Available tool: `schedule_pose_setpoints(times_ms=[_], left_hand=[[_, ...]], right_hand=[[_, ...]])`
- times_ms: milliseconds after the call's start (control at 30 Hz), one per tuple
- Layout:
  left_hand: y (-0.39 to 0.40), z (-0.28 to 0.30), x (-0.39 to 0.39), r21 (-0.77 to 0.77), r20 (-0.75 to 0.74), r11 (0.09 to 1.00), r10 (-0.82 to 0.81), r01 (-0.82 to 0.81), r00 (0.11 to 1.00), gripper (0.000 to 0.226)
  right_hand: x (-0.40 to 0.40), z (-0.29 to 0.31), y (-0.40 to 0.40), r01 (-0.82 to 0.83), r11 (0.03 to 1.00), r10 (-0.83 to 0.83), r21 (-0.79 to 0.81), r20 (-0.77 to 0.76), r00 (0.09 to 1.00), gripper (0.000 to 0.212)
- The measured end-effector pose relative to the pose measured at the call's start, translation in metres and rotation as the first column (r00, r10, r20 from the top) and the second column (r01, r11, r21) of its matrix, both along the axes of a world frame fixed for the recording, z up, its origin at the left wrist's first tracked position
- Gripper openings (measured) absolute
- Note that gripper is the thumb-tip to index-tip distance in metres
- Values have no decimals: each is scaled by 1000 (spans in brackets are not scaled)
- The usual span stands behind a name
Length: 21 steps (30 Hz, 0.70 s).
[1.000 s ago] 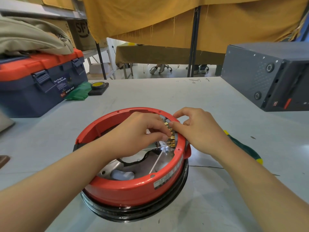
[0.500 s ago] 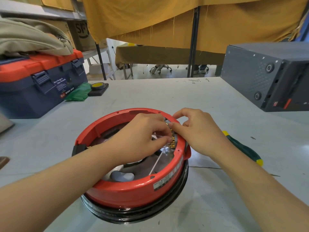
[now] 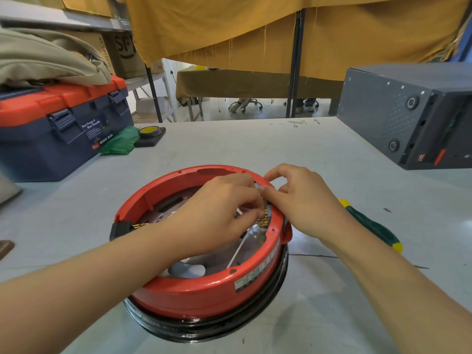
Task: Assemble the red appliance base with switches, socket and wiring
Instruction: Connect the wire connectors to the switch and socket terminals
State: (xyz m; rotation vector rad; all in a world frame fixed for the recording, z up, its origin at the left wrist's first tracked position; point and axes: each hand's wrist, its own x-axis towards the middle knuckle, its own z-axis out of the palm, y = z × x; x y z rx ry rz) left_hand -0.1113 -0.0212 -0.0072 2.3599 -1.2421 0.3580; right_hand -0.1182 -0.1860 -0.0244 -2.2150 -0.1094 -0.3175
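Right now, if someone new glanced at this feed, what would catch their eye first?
The red base in the middle of the table, open side up, with the left hand and right hand meeting at the brass terminals on its right inner rim. Next, the toolbox at far left and the grey box at far right. A screwdriver lies beside the right wrist.

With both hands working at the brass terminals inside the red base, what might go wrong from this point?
1. Both hands, left hand and right hand, crowd the brass terminals at the rim of the red base; a terminal may bend or a wire slip off.
2. The base sits on a black ring; pressing on one side might tilt it.
3. The right forearm lies close to the green screwdriver and might knock it.
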Motion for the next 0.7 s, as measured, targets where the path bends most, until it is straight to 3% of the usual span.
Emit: schedule_pose_setpoints(times_ms=[367,700], left_hand=[[3,-1,5,-2,-11,1000,-28,28,1000,7],[8,8,2,-85,-83,995,40,-47,996,7]], right_hand=[[2,1,-2,-10,1000,10,-19,6,1000,17],[1,1,-7,3,999,-1,-42,43,999,19]])
